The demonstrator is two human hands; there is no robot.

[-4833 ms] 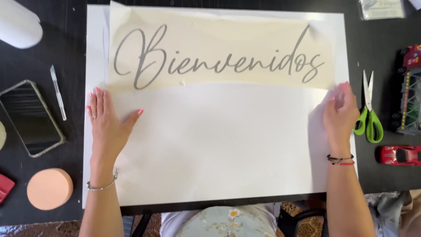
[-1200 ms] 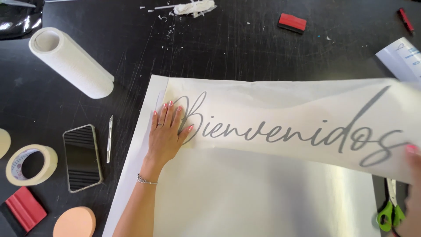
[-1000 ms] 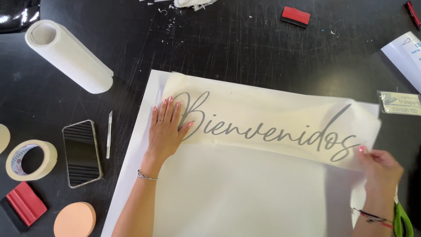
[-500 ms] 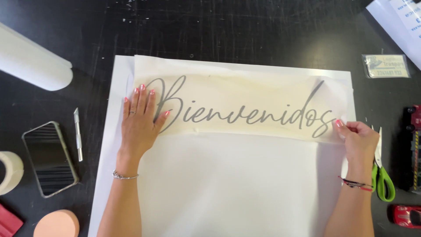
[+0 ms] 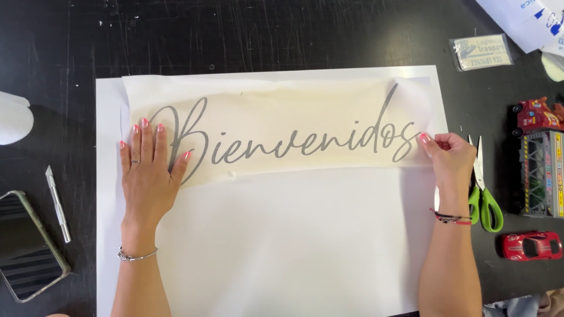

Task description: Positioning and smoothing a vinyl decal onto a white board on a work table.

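A large white board (image 5: 282, 246) lies on a black table. Across its upper half lies a cream transfer sheet (image 5: 276, 100) bearing grey cursive lettering (image 5: 294, 138). My left hand (image 5: 150, 170) lies flat, fingers spread, on the sheet's left end over the first letter. My right hand (image 5: 449, 158) pinches the sheet's lower right corner between thumb and fingers at the board's right edge.
Green-handled scissors (image 5: 484, 196) lie just right of my right hand. Further right stand a red toy truck (image 5: 537, 155) and a small red toy car (image 5: 531, 245). On the left are a craft knife (image 5: 57, 202), a phone (image 5: 26, 243) and a white roll's end (image 5: 12, 117). A small packet (image 5: 482, 51) lies top right.
The sheet was lifted at its right end, then laid down flat on the board. My right hand came down with it to the right edge. The view shifted right.
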